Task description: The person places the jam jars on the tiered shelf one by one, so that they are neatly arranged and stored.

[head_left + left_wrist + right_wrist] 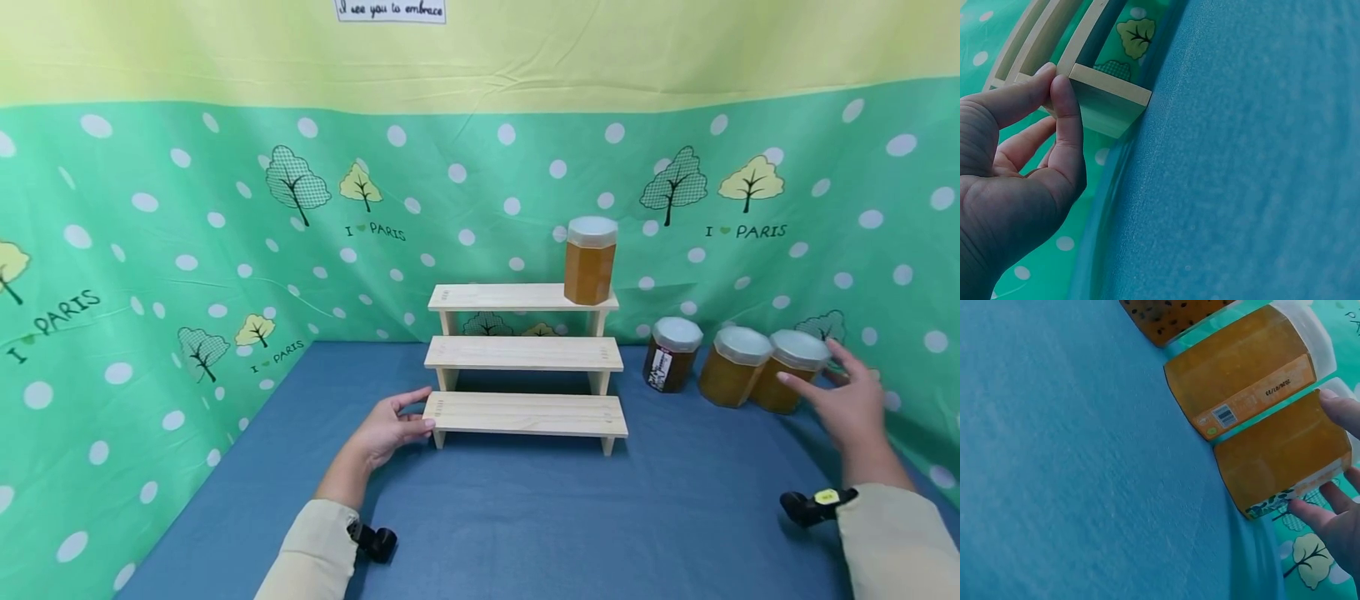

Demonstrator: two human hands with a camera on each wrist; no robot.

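Behind everything, at twelve o'clock, a dotted curtain (225, 187) is hanging down to a blue table (570, 521). At the centre, the three-step wooden stand (523, 353) is standing upright; it is looking light to us, so a knock could be sending it sliding. At its eight o'clock, the left hand (390, 429) is pinching the end of the lowest step, and a careless tug there could be jolting the upper steps. Out at three o'clock, the right hand (851, 402) is arching widely around the rightmost jar (777, 398); we cannot tell whether its fingertips are bearing firmly, and a loose hold on smooth sides could be causing a slip. At one o'clock, the upper jar (590, 268) is sitting near the top step's front edge, risking a fall if jolted. A sideways sweep could be toppling the middle jar (729, 379), then the dark jar (672, 360).
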